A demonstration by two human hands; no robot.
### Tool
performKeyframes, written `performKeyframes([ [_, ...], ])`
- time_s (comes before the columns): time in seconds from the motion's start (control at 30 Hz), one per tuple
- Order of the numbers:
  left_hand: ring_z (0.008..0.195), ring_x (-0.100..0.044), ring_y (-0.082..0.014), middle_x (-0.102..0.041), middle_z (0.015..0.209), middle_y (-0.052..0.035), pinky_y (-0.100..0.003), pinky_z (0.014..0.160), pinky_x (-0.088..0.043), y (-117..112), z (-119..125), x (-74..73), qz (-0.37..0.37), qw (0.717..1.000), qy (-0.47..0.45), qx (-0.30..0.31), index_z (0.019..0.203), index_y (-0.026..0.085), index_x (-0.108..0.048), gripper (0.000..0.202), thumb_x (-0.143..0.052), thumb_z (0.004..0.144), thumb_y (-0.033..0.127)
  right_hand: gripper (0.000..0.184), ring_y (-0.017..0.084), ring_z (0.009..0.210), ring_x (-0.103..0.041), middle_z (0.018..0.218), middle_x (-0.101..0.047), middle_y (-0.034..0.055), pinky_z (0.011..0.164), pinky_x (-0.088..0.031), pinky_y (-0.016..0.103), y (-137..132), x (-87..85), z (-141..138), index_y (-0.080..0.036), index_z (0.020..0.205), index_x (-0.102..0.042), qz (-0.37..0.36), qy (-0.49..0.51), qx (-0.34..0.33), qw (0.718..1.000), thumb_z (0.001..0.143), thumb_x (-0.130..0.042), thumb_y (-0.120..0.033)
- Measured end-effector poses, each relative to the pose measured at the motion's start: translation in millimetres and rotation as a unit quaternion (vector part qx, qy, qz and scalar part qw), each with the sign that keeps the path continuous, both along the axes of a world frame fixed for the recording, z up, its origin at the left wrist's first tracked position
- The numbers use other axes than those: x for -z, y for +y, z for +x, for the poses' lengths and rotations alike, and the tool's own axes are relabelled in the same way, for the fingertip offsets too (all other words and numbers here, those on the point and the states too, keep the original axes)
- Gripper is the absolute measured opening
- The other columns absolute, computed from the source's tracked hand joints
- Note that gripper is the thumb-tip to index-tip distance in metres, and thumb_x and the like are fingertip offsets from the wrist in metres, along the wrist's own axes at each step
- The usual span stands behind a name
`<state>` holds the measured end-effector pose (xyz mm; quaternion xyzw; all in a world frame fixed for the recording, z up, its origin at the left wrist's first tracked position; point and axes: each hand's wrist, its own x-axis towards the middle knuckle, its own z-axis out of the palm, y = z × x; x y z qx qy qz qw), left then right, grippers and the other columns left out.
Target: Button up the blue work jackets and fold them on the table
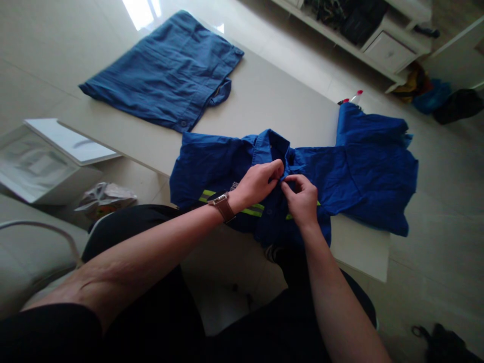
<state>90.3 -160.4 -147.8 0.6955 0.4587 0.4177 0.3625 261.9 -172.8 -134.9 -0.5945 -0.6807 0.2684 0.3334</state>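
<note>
A blue work jacket [215, 164] with yellow-green and grey reflective stripes lies spread over the near side of the white table [295, 101], its lower part hanging past the edge. Just below the collar, my left hand [259, 181] pinches the front placket of the jacket. Close beside it, my right hand [302, 199] has thumb and fingertips closed on the same placket. The fingertips nearly meet, and whatever small part lies between them is hidden. A watch with a brown strap is on my left wrist.
Folded blue trousers [166, 70] lie at the table's far left. A red-capped bottle [356, 97] shows behind the jacket's right sleeve. White boxes [41, 161] and a plastic bag [108, 196] are on the left. A white cabinet [389, 50] stands beyond.
</note>
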Motion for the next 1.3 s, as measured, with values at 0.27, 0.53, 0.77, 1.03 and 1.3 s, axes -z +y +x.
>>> performKeyframes([
  [0.27,0.076,-0.067,-0.0124,-0.07,0.082,0.0,-0.022,0.07,-0.051,-3.2,6.0,-3.3,-0.114,0.984,-0.136,-0.016,0.094,0.018,-0.06,0.02,-0.071,0.079,0.012,0.004,0.021,0.082,-0.059,0.088,-0.063,0.0037,0.077,-0.047,0.034,-0.1,-1.7,-0.2,-0.022,0.086,-0.063,0.051,-0.055,-0.026,0.997,0.088,-0.061,-0.024],
  [0.53,0.075,-0.07,-0.0118,-0.072,0.082,-0.0006,-0.022,0.069,-0.054,-0.8,8.8,-0.5,-0.174,0.964,-0.197,-0.04,0.092,0.018,-0.058,0.022,-0.07,0.078,0.007,0.005,0.022,0.087,-0.058,0.091,-0.06,0.0043,0.08,-0.049,0.036,-2.1,-2.6,-2.9,-0.022,0.086,-0.06,0.079,-0.081,-0.023,0.993,0.091,-0.059,-0.022],
  [0.77,0.073,-0.068,-0.0117,-0.071,0.08,0.0002,-0.022,0.067,-0.053,-4.0,7.1,-5.5,-0.162,0.965,-0.2,-0.053,0.088,0.019,-0.054,0.022,-0.068,0.078,0.005,0.006,0.021,0.087,-0.057,0.091,-0.058,0.0036,0.078,-0.048,0.035,-1.9,-2.4,-3.9,-0.021,0.086,-0.06,0.065,-0.051,-0.009,0.997,0.09,-0.061,-0.025],
  [1.03,0.072,-0.066,-0.0111,-0.069,0.077,0.0009,-0.021,0.064,-0.048,-1.1,7.6,1.7,-0.201,0.957,-0.197,-0.068,0.088,0.019,-0.054,0.022,-0.069,0.078,0.005,0.007,0.023,0.092,-0.057,0.094,-0.056,0.0056,0.08,-0.05,0.037,-4.1,-0.6,-5.1,-0.023,0.089,-0.056,0.107,-0.082,-0.035,0.99,0.095,-0.055,-0.026],
  [1.3,0.061,-0.063,-0.011,-0.068,0.068,0.0019,-0.024,0.061,-0.049,0.4,4.5,-1.5,-0.334,0.899,-0.281,-0.043,0.089,0.018,-0.058,0.021,-0.075,0.081,0.01,0.008,0.027,0.097,-0.057,0.097,-0.055,0.0088,0.089,-0.05,0.044,-8.6,2.8,-5.2,-0.024,0.094,-0.054,0.148,-0.144,-0.062,0.976,0.1,-0.048,-0.025],
])
